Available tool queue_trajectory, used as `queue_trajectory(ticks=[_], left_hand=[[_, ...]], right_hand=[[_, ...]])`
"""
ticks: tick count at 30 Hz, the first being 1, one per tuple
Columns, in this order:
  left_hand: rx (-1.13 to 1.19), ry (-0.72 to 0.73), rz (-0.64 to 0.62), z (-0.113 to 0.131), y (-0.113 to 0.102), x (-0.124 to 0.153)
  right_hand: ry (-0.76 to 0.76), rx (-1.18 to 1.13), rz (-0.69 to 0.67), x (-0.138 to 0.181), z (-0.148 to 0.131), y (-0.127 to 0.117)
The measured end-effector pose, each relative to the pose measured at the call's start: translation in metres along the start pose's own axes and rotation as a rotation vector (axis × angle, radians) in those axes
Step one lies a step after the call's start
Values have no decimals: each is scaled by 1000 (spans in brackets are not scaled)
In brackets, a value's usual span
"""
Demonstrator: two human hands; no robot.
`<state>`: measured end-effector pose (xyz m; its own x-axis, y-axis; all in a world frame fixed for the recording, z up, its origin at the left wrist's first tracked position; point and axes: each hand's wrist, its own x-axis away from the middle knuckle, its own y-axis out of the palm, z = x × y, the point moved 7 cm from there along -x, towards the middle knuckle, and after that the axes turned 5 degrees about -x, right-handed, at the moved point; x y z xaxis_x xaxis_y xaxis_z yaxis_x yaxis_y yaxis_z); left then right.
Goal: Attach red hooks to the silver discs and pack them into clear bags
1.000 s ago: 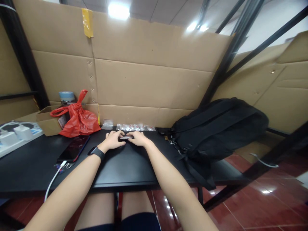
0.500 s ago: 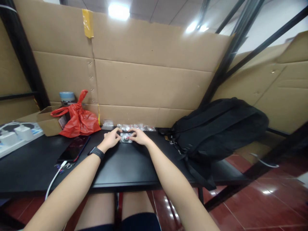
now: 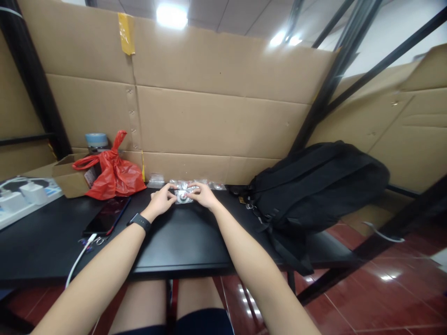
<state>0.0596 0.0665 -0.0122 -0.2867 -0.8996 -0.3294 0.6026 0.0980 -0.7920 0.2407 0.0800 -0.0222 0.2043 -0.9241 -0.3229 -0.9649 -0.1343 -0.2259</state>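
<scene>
Our left hand (image 3: 161, 201) and right hand (image 3: 204, 197) pinch a small clear packet (image 3: 183, 197) from both sides at the black table's (image 3: 174, 244) far edge, beside a row of similar packets (image 3: 209, 184).

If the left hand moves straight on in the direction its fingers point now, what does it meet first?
The small clear packet, which the left hand touches now. Just beyond it, probably, is the right hand, which holds the packet's other side. Depth is hard to judge here.
</scene>
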Motion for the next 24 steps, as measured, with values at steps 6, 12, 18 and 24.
queue_trajectory(ticks=[6, 12, 18, 24], left_hand=[[87, -73, 129, 2, -12, 1], [49, -108, 207, 4, -20, 3], [62, -10, 132, 5, -11, 0], [117, 104, 76, 13, 0, 1]], right_hand=[[20, -79, 54, 0, -1, 2], [10, -89, -63, 0, -2, 9], [91, -164, 36, -3, 10, 1], [145, -222, 198, -5, 17, -25]])
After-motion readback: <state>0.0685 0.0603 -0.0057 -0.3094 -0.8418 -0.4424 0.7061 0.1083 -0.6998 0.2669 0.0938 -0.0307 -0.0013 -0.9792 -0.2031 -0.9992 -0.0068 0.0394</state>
